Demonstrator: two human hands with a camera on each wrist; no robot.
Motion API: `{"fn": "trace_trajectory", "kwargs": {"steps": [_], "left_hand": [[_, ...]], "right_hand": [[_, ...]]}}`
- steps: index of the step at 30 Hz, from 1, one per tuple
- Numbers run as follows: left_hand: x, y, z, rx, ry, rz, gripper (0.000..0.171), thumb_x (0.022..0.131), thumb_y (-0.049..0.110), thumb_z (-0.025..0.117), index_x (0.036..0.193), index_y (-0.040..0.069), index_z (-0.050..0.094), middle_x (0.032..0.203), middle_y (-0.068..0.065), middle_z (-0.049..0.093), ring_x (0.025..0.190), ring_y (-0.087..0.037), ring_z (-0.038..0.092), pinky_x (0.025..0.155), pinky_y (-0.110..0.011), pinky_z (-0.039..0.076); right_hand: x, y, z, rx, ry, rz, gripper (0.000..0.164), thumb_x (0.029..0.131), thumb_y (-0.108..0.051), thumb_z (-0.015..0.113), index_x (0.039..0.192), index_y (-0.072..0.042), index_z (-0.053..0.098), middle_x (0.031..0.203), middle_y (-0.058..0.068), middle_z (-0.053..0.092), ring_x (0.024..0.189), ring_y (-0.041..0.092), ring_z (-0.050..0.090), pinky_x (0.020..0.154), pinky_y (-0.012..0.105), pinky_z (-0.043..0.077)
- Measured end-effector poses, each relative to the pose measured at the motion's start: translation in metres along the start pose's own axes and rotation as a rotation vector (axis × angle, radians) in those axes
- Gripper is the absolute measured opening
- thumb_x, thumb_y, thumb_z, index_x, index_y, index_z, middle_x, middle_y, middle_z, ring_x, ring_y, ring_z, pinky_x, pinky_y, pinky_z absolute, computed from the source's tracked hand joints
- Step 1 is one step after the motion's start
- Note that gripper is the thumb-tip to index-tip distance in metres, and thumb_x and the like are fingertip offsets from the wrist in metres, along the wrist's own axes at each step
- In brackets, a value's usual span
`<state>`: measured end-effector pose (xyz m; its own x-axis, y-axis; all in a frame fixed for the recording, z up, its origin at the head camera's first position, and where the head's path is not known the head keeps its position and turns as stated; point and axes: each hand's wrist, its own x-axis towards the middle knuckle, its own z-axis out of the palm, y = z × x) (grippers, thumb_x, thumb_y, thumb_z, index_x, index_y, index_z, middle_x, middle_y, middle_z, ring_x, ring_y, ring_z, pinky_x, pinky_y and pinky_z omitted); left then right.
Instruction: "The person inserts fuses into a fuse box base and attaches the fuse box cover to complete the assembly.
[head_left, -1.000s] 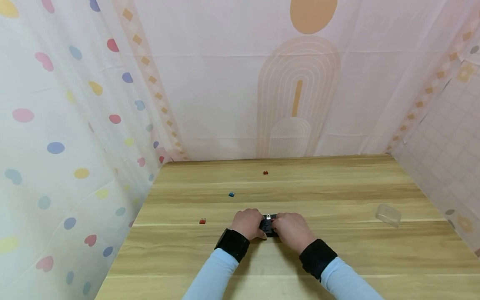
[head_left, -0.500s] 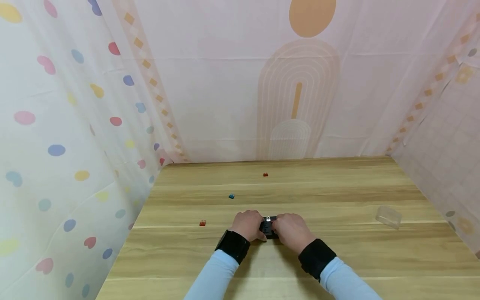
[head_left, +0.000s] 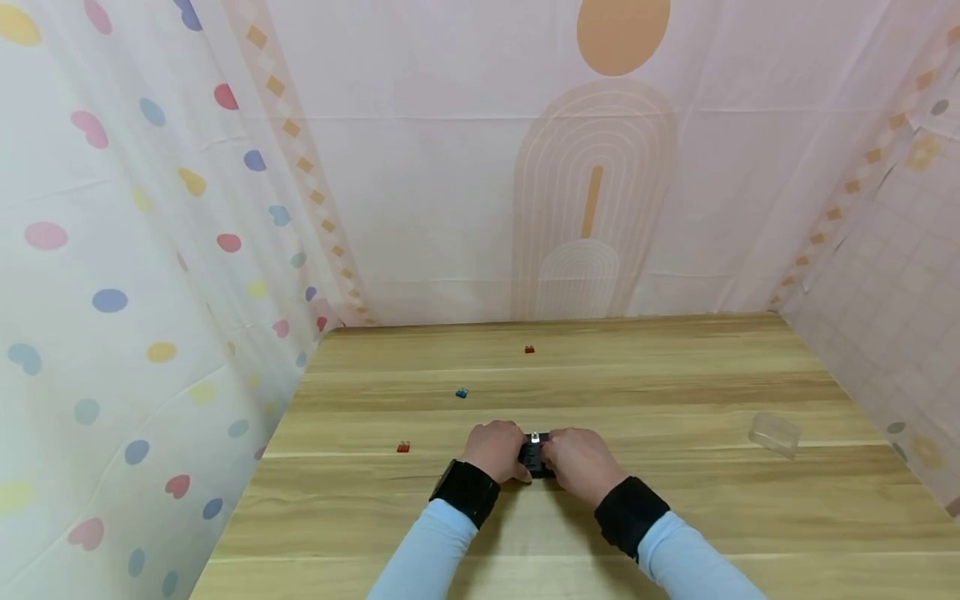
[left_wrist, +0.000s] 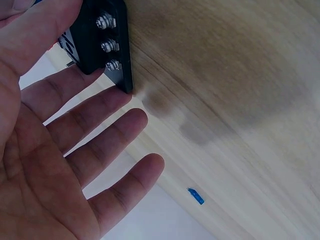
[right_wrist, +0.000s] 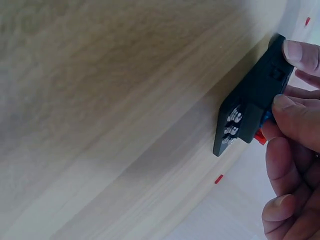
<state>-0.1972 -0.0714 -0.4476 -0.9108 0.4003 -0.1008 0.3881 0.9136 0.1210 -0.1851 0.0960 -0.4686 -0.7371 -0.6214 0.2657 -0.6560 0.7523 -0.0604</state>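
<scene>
A flat black block [head_left: 532, 457] with metal screw terminals [left_wrist: 108, 45] along one end lies between both hands on the wooden table. My left hand [head_left: 493, 450] grips its left side, the thumb on top and fingertips against the edge; the outer fingers are spread. From the other side, my right hand [head_left: 581, 461] has thumb and index finger together over a small blue piece [right_wrist: 267, 118] at the block's raised part. A red piece [right_wrist: 260, 136] shows just beside that pinch. Most of both small pieces is hidden by the fingers.
Small red pieces lie on the table [head_left: 675, 533]: one at the left [head_left: 403, 447], one at the back [head_left: 529, 349]. Between them sits a small blue piece [head_left: 461, 392]. A clear plastic box [head_left: 775, 434] stands at the right. Patterned curtains [head_left: 420, 208] surround the table.
Both hands stay nearly in place around the block. A bit of red visible by the right fingertips a second ago is now hidden in the head view, which has shifted slightly.
</scene>
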Motion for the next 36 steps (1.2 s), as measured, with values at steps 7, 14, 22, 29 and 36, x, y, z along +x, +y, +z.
{"fn": "trace_trajectory", "kwargs": {"steps": [7,14,22,29,36], "left_hand": [[0.0009,-0.0013,0.0021,0.002,-0.003,0.007,0.030,0.068,0.037,0.092,0.083,0.017,0.074,0.081,0.005,0.064,0.070,-0.011,0.055,0.064,-0.034,0.048],[0.0007,-0.0021,0.0033,0.012,0.003,0.008,0.031,0.068,0.038,0.092,0.082,0.017,0.074,0.080,0.004,0.064,0.070,-0.012,0.056,0.064,-0.035,0.048],[0.0001,-0.0022,0.0039,-0.011,0.002,0.000,0.030,0.068,0.038,0.092,0.082,0.017,0.074,0.082,0.004,0.064,0.071,-0.012,0.056,0.065,-0.036,0.049],[0.0000,-0.0003,0.0015,0.007,-0.012,-0.006,0.031,0.069,0.039,0.091,0.085,0.017,0.075,0.083,0.004,0.065,0.072,-0.013,0.057,0.067,-0.036,0.050],[-0.0003,0.0012,0.0026,0.072,-0.018,0.007,0.034,0.072,0.043,0.088,0.089,0.017,0.075,0.084,0.002,0.064,0.076,-0.015,0.058,0.067,-0.036,0.050]], "right_hand": [[-0.0012,-0.0016,-0.0010,0.014,0.011,0.007,0.023,0.080,-0.007,0.079,0.063,-0.016,0.067,0.064,-0.005,0.057,0.057,0.010,0.053,0.053,0.028,0.046],[0.0000,-0.0028,-0.0027,0.026,-0.005,0.021,0.022,0.081,-0.008,0.079,0.064,-0.016,0.068,0.065,-0.005,0.057,0.057,0.009,0.052,0.054,0.028,0.047],[0.0006,-0.0029,-0.0045,0.003,-0.026,0.026,0.020,0.083,-0.011,0.079,0.066,-0.015,0.069,0.065,-0.004,0.058,0.057,0.010,0.053,0.055,0.029,0.048],[0.0000,-0.0018,-0.0026,0.004,-0.015,0.029,0.021,0.082,-0.011,0.080,0.065,-0.016,0.068,0.064,-0.004,0.058,0.057,0.011,0.052,0.053,0.029,0.047],[-0.0010,-0.0012,-0.0002,-0.004,-0.012,0.038,0.019,0.081,-0.011,0.080,0.066,-0.017,0.069,0.064,-0.004,0.058,0.057,0.011,0.054,0.054,0.029,0.047]]}}
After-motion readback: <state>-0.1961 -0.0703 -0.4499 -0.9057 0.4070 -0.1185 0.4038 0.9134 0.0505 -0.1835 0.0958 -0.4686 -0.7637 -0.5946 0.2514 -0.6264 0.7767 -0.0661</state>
